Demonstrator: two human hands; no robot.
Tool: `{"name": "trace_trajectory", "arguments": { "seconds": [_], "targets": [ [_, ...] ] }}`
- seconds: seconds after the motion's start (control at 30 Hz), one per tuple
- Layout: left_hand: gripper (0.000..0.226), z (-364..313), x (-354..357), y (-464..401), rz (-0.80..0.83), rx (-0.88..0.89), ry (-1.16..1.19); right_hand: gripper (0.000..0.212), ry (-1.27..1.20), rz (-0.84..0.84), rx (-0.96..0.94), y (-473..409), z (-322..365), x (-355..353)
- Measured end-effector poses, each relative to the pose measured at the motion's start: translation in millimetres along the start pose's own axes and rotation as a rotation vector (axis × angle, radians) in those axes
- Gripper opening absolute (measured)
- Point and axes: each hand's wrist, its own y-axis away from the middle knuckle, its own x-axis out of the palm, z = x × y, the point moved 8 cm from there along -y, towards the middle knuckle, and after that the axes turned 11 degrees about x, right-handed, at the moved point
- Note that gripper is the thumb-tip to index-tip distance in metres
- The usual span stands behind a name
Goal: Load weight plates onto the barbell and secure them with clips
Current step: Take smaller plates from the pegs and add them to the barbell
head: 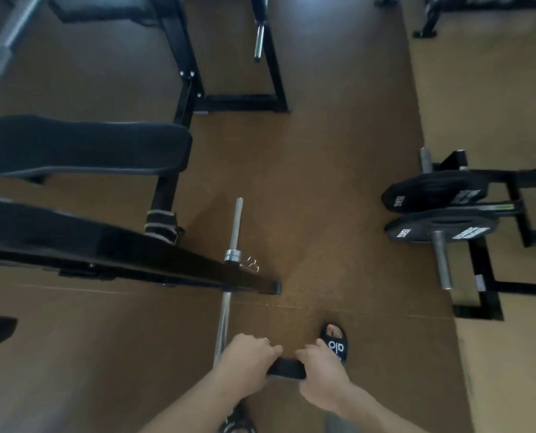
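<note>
Both hands, left point(247, 357) and right point(321, 367), grip a black plate point(287, 367) edge-on (curled fingers) beside the chrome barbell point(233, 260). It lies on brown floor point(322, 182) under a bench point(82, 148); a plate rack point(479, 245) stands right.

Gym, padded benches point(82, 151), plate rack point(479, 220) (black discs), barbell point(236, 229)

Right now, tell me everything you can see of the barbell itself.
The barbell is a silvery metal bar running from near the left hand up and away over the brown floor. Its far sleeve is bare, with no plate on it, ending past a shiny collar. A black frame beam crosses in front of it just below the collar, where a small wire clip lies. Whether the hand touches the bar is unclear.
</note>
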Motion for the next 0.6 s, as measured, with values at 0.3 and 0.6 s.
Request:
{"name": "trace_trajectory", "arguments": {
  "seconds": [0.3, 0.6],
  "targets": [
    [0.062, 32.9, -255.7, -59.3, -0.634, -0.15, 0.608, 0.015, -0.297, -0.404, 0.188, 34.8, -75.7, -292.8],
    [0.057, 84.5, -421.6, -168.1, -0.801, -0.214, 1.855, 0.03, -0.905, -0.302, 0.158, 24.3, -105.1, -533.3]
  ]
}}
